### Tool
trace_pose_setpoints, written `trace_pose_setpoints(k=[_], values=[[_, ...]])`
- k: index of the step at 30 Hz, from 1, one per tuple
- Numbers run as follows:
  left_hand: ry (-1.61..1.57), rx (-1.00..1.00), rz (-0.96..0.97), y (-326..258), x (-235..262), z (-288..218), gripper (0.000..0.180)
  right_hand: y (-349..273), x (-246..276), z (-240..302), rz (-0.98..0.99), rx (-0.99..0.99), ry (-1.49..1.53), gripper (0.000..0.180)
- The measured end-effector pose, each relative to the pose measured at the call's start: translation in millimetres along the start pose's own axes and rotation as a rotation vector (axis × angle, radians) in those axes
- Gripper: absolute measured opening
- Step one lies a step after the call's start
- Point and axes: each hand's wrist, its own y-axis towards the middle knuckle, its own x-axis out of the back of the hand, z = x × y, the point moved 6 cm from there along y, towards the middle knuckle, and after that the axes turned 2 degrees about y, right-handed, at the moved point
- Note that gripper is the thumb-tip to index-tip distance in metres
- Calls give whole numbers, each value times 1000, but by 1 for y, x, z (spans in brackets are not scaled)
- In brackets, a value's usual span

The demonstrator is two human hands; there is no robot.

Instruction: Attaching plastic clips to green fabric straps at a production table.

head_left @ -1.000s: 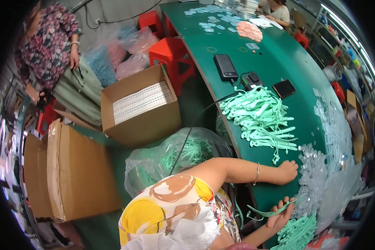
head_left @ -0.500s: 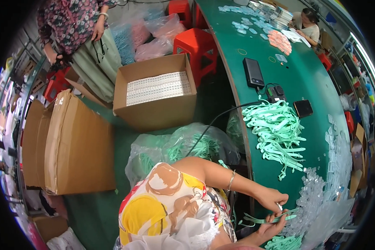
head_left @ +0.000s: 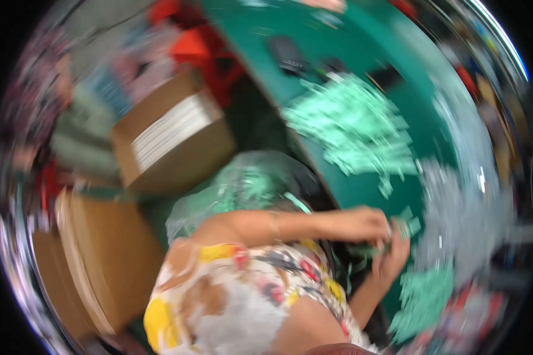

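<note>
Motion smears this moment. My left hand (head_left: 361, 225), a bracelet on its wrist, is closed with the fingertips pinched together; what they pinch is too blurred to make out. Touching or nearly touching it, my right hand (head_left: 395, 253) is closed around a few mint-green straps (head_left: 414, 225), whose ends stick out past the fingers. Both hands are over the near edge of the green table (head_left: 405, 194). A heap of similar green straps (head_left: 349, 124) lies beyond them, and a smaller bundle of green straps (head_left: 423, 302) lies to the right. Clear plastic pieces (head_left: 439, 216) are piled beside my right hand.
A black box-shaped device (head_left: 287, 54) and a dark phone-like slab (head_left: 385, 77) lie farther along the table. On the floor stand an open carton (head_left: 189, 157) with white packs, a large brown carton (head_left: 109, 260), a clear bag (head_left: 249, 183) of green straps and red stools (head_left: 198, 47). Someone stands behind.
The whole view has swung round and blurred, so the table and cartons sit tilted. My hands stay close together with the straps, now higher in the picture.
</note>
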Motion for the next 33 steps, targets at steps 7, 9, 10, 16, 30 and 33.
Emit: trace_pose_setpoints(k=[7, 9, 10, 16, 30, 33], values=[[-134, 23, -273, -19, 30, -17, 16, 5, -38, 10, 208, -62, 140, 22], [-151, 9, -240, -15, 29, -11, 18, 3, -36, 10, 216, -114, 228, 19], [-171, -24, -228, -14, 29, -12, 20, 2, -35, 9, 244, -144, 249, 17], [-312, -21, -163, -19, 13, -10, 27, -5, -33, 0, 337, -237, 276, 14], [-483, 55, -89, -18, 18, -4, 28, -2, -41, -12, 375, -299, 226, 14], [-454, 107, -116, -19, 22, -3, 25, 2, -50, -7, 465, -235, 215, 13]])
